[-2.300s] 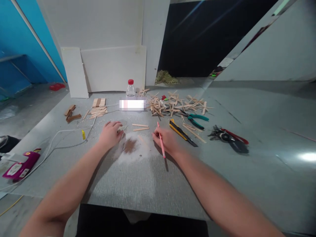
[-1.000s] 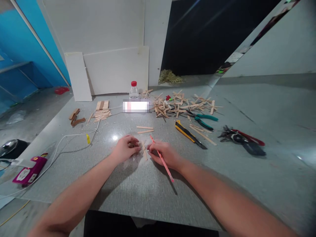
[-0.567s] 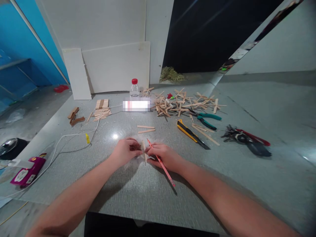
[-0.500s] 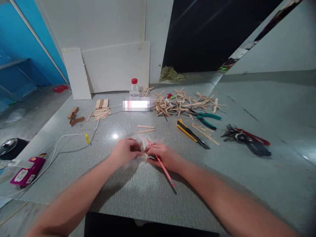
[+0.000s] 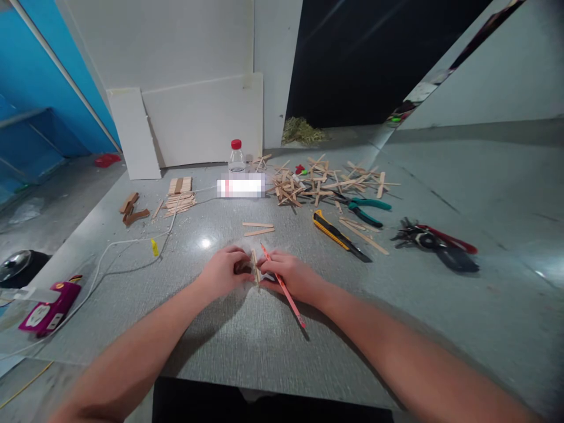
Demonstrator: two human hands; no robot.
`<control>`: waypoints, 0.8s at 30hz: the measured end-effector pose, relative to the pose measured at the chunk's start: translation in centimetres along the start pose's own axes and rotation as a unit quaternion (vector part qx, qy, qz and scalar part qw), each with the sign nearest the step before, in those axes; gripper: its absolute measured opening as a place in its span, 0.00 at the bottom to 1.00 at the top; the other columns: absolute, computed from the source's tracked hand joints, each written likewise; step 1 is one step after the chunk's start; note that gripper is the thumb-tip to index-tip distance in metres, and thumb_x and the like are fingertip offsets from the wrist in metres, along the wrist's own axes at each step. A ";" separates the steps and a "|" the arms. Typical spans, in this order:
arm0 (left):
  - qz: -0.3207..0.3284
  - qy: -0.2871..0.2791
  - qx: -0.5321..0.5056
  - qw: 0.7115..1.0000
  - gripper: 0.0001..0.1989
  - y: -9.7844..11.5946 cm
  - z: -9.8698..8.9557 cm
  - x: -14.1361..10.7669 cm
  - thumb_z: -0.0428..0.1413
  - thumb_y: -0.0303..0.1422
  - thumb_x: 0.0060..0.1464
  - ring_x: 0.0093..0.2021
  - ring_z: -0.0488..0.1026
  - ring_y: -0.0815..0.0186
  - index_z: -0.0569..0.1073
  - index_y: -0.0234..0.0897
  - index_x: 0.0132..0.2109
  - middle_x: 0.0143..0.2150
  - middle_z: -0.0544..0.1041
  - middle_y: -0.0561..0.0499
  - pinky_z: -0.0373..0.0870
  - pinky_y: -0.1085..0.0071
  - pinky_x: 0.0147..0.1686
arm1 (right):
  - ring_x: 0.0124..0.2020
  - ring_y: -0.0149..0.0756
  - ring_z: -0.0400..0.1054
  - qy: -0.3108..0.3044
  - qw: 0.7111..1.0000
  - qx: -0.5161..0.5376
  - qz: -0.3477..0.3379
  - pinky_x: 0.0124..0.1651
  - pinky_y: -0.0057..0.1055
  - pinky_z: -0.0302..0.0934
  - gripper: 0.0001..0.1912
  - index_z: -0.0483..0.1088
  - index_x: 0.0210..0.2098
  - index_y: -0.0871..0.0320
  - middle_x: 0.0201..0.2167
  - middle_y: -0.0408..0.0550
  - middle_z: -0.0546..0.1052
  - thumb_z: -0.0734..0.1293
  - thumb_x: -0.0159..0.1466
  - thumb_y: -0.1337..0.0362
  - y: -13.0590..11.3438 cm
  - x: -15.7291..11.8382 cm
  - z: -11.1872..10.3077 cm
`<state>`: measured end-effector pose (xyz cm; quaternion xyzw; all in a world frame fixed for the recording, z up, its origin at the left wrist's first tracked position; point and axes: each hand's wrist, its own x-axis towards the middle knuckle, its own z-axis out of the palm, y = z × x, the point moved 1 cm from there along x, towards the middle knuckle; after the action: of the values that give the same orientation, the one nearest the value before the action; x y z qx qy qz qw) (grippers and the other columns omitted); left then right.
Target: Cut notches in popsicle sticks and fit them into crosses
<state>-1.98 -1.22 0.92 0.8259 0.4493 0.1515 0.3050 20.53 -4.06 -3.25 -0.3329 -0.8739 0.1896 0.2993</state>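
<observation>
Grip, left hand (image 5: pixel 222 273): thumb and fingers clamped on pale flat wooden sticks (image 5: pixel 256 267). Grip, right hand (image 5: pixel 294 275): closed round a slim pink pencil (image 5: pixel 288 296), fingertips also at the sticks. Location of sticks: between the hands, low over the grey speckled bench (image 5: pixel 211 346); exact count unclear.

Positions from the hands: two loose wooden sticks (image 5: pixel 258 225), 12 o'clock; heap of crossed wooden sticks (image 5: pixel 317 183), 1 o'clock; yellow-and-black utility knife (image 5: pixel 337 235), between 2 and 3.

Hazards, judged: sticks skewing, from uneven finger pressure; sticks nudged or marked, from the pencil swinging with the fingers; a nick, from the right arm straying onto the knife blade.

Containers: clear red-capped bottle (image 5: pixel 237 158), nearly 12 o'clock, apparently some clear liquid inside; dark lidded pot (image 5: pixel 33 264), 9 o'clock, contents not discernible.
</observation>
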 end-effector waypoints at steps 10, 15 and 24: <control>0.023 -0.024 0.053 0.998 0.15 0.3 0.1 -0.4 0.69 0.37 0.52 0.49 0.78 0.54 0.82 0.41 0.47 0.54 0.79 0.44 0.75 0.58 0.50 | 0.45 0.44 0.75 0.006 1.000 -0.006 0.021 0.48 0.39 0.68 0.02 0.76 0.40 0.54 0.44 0.51 0.83 0.72 0.68 0.65 0.2 -0.1 0.0; 0.039 -0.022 0.071 0.996 0.15 0.1 0.2 -0.5 0.69 0.38 0.53 0.49 0.79 0.52 0.82 0.41 0.47 0.55 0.78 0.43 0.76 0.56 0.50 | 0.45 0.43 0.75 0.004 1.000 -0.003 0.022 0.49 0.40 0.68 0.02 0.75 0.40 0.54 0.45 0.51 0.83 0.73 0.68 0.64 0.0 0.1 -0.2; 0.138 -0.046 0.076 0.986 0.12 -0.1 -0.2 -0.1 0.67 0.39 0.55 0.59 0.75 0.50 0.80 0.41 0.46 0.61 0.78 0.44 0.68 0.51 0.63 | 0.47 0.44 0.75 0.006 1.000 0.002 0.020 0.51 0.41 0.68 0.03 0.75 0.39 0.55 0.44 0.52 0.83 0.72 0.67 0.67 0.0 0.0 -0.2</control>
<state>-2.18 -1.25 1.03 0.9069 0.3264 0.1193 0.2383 20.61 -4.06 -3.09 -0.3510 -0.8648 0.1949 0.3017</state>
